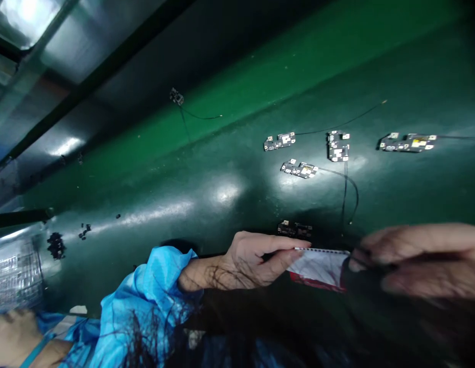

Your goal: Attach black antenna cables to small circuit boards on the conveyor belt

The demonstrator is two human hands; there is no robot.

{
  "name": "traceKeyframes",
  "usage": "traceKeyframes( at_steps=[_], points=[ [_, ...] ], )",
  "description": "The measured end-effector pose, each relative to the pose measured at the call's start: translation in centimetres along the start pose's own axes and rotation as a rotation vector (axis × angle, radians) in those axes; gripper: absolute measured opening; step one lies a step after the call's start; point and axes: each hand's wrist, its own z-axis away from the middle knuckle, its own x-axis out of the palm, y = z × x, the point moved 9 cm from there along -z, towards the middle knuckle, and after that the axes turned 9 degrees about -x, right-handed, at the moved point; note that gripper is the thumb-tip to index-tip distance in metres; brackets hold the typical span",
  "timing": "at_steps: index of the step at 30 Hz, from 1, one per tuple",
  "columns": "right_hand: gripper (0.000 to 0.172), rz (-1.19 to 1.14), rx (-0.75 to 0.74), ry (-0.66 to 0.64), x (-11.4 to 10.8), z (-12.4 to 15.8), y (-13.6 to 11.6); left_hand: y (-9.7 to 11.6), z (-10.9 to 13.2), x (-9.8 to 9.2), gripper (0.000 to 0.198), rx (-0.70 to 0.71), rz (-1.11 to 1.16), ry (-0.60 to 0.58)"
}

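The strip with a white upper part and red lower edge [319, 267] lies right of centre in the lower frame, between the hands. The left hand [248, 261] pinches its left end between thumb and finger. The right hand [432, 246], blurred, is at its right end by a dark object [365, 276]; its grip cannot be told. A small circuit board [294, 229] lies just above.

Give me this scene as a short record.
Surface: glossy green tabletop
Left hand: emerging from a shiny blue fabric sleeve, its grip closed on a flat white-and-red strip
Right hand: blurred, at the strip's other end; contact unclear
Parts on surface: several small black circuit boards
Lower left: another person's hand, blue wristband
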Motion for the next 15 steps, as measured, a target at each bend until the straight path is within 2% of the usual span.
traceKeyframes(
  at_steps=[3, 6, 8, 10, 13, 15],
  points=[
    [0.016, -0.097, -0.042, -0.038, 0.8, -0.5, -1.8, 0.0, 0.1, 0.2, 0.030, -0.028, -0.022, -0.034],
    [0.018, -0.158, -0.126, -0.091, 1.8, -1.9, -3.3, 0.3, 0.2, 0.2, 0.030, -0.013, -0.030, -0.040],
    [0.017, -0.148, -0.077, -0.025, 1.8, -2.5, -3.4, 0.6, 0.4, 0.1, 0.031, 0.023, -0.027, -0.029],
    [0.016, -0.113, 0.040, 0.070, 1.7, -2.6, -2.9, 0.6, 0.5, 0.1, 0.032, 0.036, -0.024, -0.023],
    [0.031, -0.090, 0.128, 0.112, 2.2, -2.8, -2.8, -0.2, 0.4, 0.4, 0.034, -0.015, -0.034, -0.031],
    [0.036, -0.092, 0.142, 0.118, 2.4, -3.1, -2.6, -0.1, 0.4, 0.4, 0.032, 0.024, -0.019, -0.021]
  ],
)
